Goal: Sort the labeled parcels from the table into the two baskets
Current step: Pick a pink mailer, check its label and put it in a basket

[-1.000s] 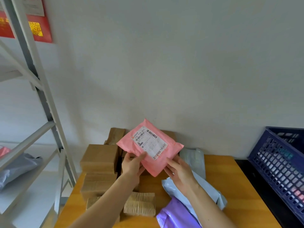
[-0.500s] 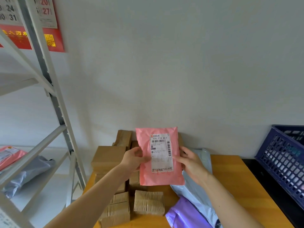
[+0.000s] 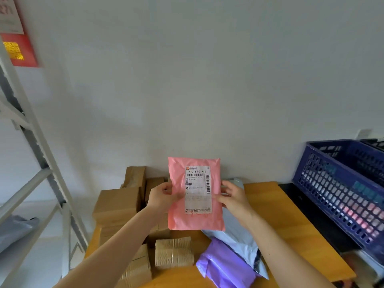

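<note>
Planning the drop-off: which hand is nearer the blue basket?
Right. The right hand grips the pink parcel on the side toward the blue basket; the left hand grips its opposite edge, farther away.

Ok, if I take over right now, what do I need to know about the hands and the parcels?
Left hand and right hand each pinch a side edge of the pink parcel, held upright above the table, label facing you.
Blue basket stands to the right; something pink shows through its wall, so some sorting seems done.
To do: drop this parcel in a basket, then sort the brown boxes, grey mailer and purple mailer.
</note>
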A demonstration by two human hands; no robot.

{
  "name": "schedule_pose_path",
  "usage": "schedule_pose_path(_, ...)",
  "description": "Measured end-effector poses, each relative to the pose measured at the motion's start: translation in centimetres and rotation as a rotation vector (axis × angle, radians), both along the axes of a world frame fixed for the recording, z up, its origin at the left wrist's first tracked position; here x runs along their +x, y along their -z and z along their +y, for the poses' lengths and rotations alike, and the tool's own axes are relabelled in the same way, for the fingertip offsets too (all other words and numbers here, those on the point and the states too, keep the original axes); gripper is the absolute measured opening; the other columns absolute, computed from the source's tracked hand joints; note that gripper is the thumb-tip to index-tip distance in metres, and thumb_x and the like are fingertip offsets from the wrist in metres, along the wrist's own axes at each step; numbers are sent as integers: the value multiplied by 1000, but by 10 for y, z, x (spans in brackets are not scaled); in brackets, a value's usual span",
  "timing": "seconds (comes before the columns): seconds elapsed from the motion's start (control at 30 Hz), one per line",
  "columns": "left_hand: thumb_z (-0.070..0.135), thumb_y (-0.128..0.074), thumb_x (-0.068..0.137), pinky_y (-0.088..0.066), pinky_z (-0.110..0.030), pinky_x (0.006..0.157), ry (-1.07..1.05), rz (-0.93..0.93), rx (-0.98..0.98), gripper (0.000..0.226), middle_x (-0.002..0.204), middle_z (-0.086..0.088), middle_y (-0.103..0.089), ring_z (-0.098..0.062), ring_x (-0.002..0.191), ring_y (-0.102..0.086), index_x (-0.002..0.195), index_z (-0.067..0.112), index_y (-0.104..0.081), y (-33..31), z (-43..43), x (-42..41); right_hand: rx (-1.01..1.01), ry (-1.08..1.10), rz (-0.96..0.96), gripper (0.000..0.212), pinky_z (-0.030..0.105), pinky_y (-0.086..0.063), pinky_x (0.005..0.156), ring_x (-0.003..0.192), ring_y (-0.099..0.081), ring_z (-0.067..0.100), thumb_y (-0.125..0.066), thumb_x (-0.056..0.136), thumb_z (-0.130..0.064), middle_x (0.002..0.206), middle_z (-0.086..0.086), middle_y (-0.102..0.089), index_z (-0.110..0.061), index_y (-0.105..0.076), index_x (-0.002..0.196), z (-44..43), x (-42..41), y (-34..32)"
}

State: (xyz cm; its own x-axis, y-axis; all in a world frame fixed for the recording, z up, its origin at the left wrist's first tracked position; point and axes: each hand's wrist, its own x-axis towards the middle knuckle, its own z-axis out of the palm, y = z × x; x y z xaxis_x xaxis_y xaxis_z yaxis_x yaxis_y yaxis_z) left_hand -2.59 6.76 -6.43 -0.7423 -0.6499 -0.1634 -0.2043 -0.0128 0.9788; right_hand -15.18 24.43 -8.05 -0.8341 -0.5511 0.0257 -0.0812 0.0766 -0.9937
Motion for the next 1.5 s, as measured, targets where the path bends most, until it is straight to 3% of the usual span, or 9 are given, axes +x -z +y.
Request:
schedule_pose_path(0.13, 13, -80, 77, -55, -49, 86, 65, -16, 3, 32, 103, -9, -65, -31, 98, -64, 104, 12, -63, 6, 20, -21, 23, 84, 20, 36, 39, -56, 85, 96, -67, 22, -70, 81, 4, 104, 6, -70, -24, -61, 101, 29, -4, -2)
schedule_pose_path(0.27, 10, -80, 76, -56, -46, 84, 128, -23, 26, 26, 95, -4, -65, -31, 96, -65, 88, 20, -60, 9, 50, -42, 20, 176, 8, 43, 25, -54, 73, 93, -65, 15, -67, 82, 6, 108, 3, -68, -14, -57, 118, 68, -7, -2)
schedule_pose_path(0.53, 6, -80, 76, -55, -40, 79, 289, -50, 7, 42, 98, -11, -66, -27, 87, -64, 114, 2, -61, 2, 133, -89, 107, 289, -10, 52, 13, -52, 65, 97, -64, 1, -66, 81, 6, 107, -11, -68, -24, -54, 122, 170, -12, -9)
schedule_pose_path(0.67, 9, -79, 77, -55, -48, 87, 384, -74, 22, 46, 107, -16, -67, -32, 97, -66, 118, 2, -60, -6, 187, -109, 101, 404, 9, 52, 16, -53, 72, 100, -63, 5, -66, 80, 7, 106, -11, -67, -22, -58, 122, 229, -13, -16)
schedule_pose_path(0.77, 11, -79, 78, -56, -48, 85, 455, -87, -26, 43, 107, -13, -67, -32, 96, -66, 115, 4, -60, -11, 241, -120, 69, 487, -8, 52, 31, -56, 84, 98, -65, 10, -67, 79, 7, 107, -5, -68, -18, -58, 124, 285, -12, -16)
schedule_pose_path(0.97, 12, -77, 79, -58, -47, 80, 533, -110, -79, 44, 111, -13, -64, -32, 97, -65, 119, 4, -59, -16, 361, -132, 57, 583, 5, 46, 11, -50, 57, 76, -64, -9, -62, 79, 10, 94, -13, -67, -22, -60, 111, 402, -11, -17)
schedule_pose_path(1.13, 16, -76, 80, -58, -46, 81, 555, -140, -76, 46, 108, -9, -63, -29, 97, -65, 121, 8, -57, -12, 459, -141, 77, 627, 16, 48, 11, -49, 61, 97, -62, 10, -57, 80, 12, 106, -3, -65, -19, -58, 116, 495, -15, -15)
schedule_pose_path(1.27, 18, -75, 82, -57, -42, 83, 579, -137, -86, 38, 105, -4, -63, -26, 98, -63, 115, 13, -58, -13, 525, -155, 80, 678, 42, 47, 19, -53, 73, 98, -62, 11, -59, 80, 10, 104, -5, -65, -15, -59, 120, 559, -24, -17)
schedule_pose_path(1.5, 14, -77, 80, -55, -45, 89, 639, -150, -104, 46, 103, -6, -60, -27, 97, -63, 120, 9, -55, -22, 606, -198, 73, 739, 50, 47, 15, -52, 69, 98, -62, 9, -56, 80, 10, 110, 0, -64, -12, -58, 123, 640, -53, -18)
